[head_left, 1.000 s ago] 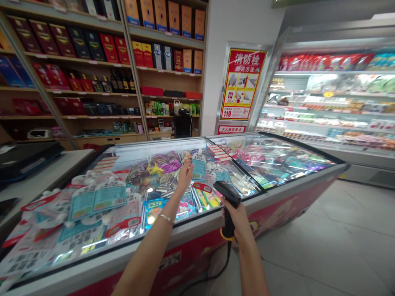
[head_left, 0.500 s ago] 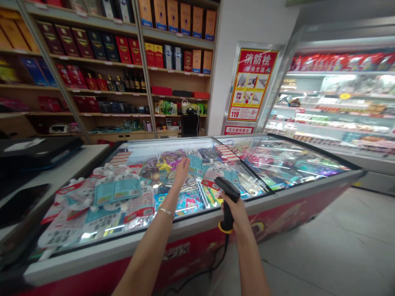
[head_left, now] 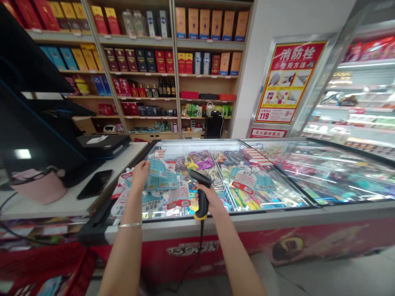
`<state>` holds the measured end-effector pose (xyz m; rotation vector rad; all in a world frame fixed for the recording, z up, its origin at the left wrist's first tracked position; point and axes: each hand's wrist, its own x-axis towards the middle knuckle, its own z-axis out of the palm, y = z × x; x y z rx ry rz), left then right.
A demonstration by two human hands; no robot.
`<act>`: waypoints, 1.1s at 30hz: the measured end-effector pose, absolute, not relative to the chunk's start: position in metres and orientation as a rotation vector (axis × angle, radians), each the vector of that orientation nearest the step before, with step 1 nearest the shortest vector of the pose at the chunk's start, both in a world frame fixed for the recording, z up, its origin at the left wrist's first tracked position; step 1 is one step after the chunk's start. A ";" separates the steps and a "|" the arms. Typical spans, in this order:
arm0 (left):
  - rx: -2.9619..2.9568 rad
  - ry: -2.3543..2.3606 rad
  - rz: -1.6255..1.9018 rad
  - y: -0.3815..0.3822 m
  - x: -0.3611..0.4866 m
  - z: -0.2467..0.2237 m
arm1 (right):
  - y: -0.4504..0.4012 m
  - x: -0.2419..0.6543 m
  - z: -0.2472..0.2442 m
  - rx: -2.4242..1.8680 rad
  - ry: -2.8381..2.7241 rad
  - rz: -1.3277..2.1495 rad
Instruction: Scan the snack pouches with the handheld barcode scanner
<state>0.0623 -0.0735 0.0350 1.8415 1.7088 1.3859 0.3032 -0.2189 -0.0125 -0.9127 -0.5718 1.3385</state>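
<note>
My left hand [head_left: 141,174] pinches the edge of a blue-and-white pouch [head_left: 157,167] over a pile of similar pouches [head_left: 179,194] at the left end of the glass-topped freezer [head_left: 247,218]. In my right hand [head_left: 210,198] is a black barcode scanner [head_left: 202,199] with a yellow ring at its base; a cable hangs down from it. The scanner is to the right of the pile, its head pointing up and left. A smaller group of pouches [head_left: 247,181] lies on the glass further right.
A counter [head_left: 77,207] at the left holds a phone [head_left: 95,184], a pink container [head_left: 40,187] and a dark screen [head_left: 31,102]. Below it stands a red basket [head_left: 77,271]. Shelves of boxes [head_left: 175,43] line the back; a refrigerated display [head_left: 364,88] is at the right.
The view has turned left, bringing the screen and pink container in. My left hand has moved with its pouch from the right group to the left pile. The scanner has also moved left.
</note>
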 end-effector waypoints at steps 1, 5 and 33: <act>1.852 1.827 1.331 -0.078 0.057 0.034 | -0.213 0.298 -0.014 -0.908 -0.552 1.393; 2.151 1.975 1.287 -0.097 0.058 0.025 | -0.198 0.286 -0.021 -0.908 -0.424 1.569; 2.473 1.351 0.280 -0.150 0.410 -0.010 | -0.359 0.490 -0.010 -1.024 -0.209 0.706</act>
